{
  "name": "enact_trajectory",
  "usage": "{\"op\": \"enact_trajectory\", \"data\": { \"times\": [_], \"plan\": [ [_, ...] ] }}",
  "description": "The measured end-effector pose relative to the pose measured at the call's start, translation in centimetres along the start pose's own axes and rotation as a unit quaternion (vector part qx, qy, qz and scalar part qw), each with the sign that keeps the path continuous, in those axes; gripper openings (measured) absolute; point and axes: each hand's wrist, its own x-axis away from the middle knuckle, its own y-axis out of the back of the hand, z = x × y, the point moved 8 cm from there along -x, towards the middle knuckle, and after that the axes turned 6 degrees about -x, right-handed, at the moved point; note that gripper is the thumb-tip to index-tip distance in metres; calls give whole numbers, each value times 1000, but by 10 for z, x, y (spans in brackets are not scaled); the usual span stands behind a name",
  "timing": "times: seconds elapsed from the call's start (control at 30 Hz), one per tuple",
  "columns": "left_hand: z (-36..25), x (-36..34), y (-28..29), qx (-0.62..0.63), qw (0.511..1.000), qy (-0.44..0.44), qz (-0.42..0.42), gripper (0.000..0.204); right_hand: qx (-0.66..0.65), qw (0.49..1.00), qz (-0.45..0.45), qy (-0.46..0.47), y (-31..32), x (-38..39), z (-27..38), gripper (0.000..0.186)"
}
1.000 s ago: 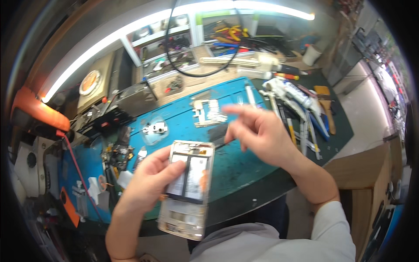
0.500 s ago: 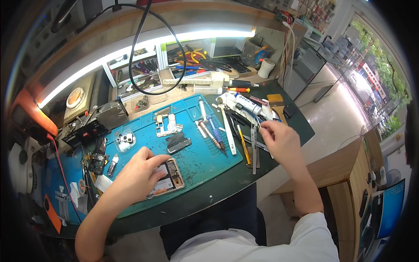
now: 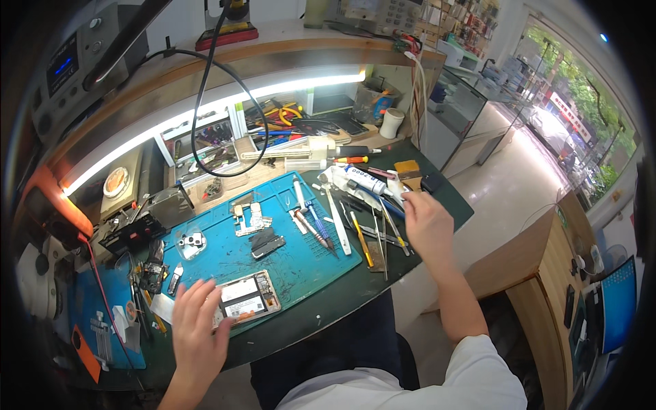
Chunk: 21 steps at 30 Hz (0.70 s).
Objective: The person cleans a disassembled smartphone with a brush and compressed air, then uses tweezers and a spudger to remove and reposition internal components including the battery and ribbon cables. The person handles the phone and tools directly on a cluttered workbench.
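Disassembled phone (image 3: 246,298), probably light, stiff, fragile, which I'd hold by its edges; left hand (image 3: 199,329) splayed, right hand (image 3: 430,223) curled, grip I cannot tell.

Phone (image 3: 247,302) on the near part of the mat (image 3: 301,279), loose parts (image 3: 254,222) behind it, tools (image 3: 362,240) to the right.

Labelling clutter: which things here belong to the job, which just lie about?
Likely the job:
opened phone, by left hand
blue mat beneath it
tools near right hand; its grip is unclear

Likely lying about:
white cup
flat orange piece
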Motion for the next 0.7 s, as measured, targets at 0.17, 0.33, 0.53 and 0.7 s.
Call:
{"op": "enact_trajectory", "data": {
  "times": [0.17,0.33,0.53,0.7],
  "plan": [
    [40,71,39,4,997,41,-60,26,-72,990,98,-69,-18,-5,-39,17],
    [68,120,68,-62,983,84,-148,59,54,984,145,86,-40,1,5,27],
    [117,198,132,-195,949,110,-221,40,0,982,182,48,-70,9,-105,39],
    [209,340,195,-258,829,317,-382,49,28,966,190,175,-100,26,-136,41]
  ]
}}
